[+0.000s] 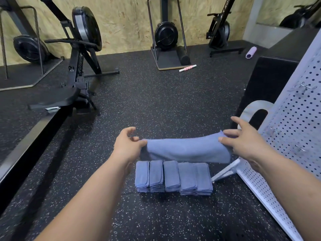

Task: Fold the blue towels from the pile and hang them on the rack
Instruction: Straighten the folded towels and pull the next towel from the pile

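Slippage first among the risks: held only by a light pinch at each end, so could drop one end of the blue towel (187, 148) onto the speckled floor (156, 101) and spoil the fold, judging by the small amount of cloth under the fingertips. Could also sag or twist out of square if pulled unevenly, and might snag on a metal hook (306, 87) when carried toward the rack. Left hand (127, 143): closed on the towel's left end, thumb against curled fingers, cloth bunched between them. Right hand (243, 138): pinches the right end between thumb and forefinger, remaining fingers spread and lifted off the cloth. Stretches the towel roughly level between both hands, apparently doubled over lengthwise, hanging in the air and touching nothing below. At 6 o'clock from the towel, just beneath: the pile (173, 177), a row of folded blue stacks side by side on the floor. At 3 o'clock, just beside the right hand: the white perforated rack (295, 133) on its metal foot, with no towel seen on it. At 2 o'clock, behind the right hand: a pale plastic chair (251, 108) near a black box (271, 77). At 10 o'clock, well apart: a rowing machine (81, 49). At 1 o'clock, far off near the wall: a lilac foam roller (251, 52).
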